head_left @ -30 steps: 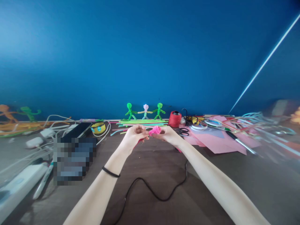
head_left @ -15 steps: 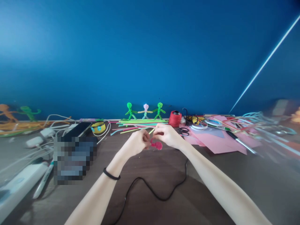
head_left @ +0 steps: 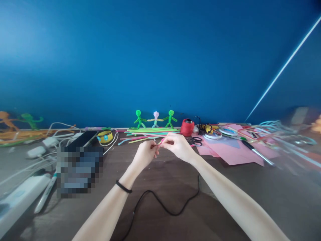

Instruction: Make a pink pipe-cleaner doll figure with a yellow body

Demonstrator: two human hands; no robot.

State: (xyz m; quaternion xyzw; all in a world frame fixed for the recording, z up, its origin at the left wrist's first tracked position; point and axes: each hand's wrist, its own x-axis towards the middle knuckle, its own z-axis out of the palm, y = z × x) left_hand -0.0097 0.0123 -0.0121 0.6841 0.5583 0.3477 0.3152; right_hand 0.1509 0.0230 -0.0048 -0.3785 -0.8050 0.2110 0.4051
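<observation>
My left hand and my right hand meet over the middle of the table, fingertips pinched close together. Between them is a pink pipe cleaner, mostly covered by the fingers; its rounded, coiled end is out of sight. Both hands are closed on it. Just beyond lies a loose bundle of straight pipe cleaners in green, pink and other colours. Behind the bundle, against the blue wall, stand a green pipe cleaner figure, a pale pink-headed one and another green one.
Right of my hands are black-handled scissors, a red spool, pink paper sheets and a pen-like tool. A black cable curves across the front. To the left lie a phone, white cables and a power strip.
The pink pipe cleaner's coiled end, visible below my fingers before, is now hidden. My left hand has shifted slightly, and its wrist has moved a little right.
</observation>
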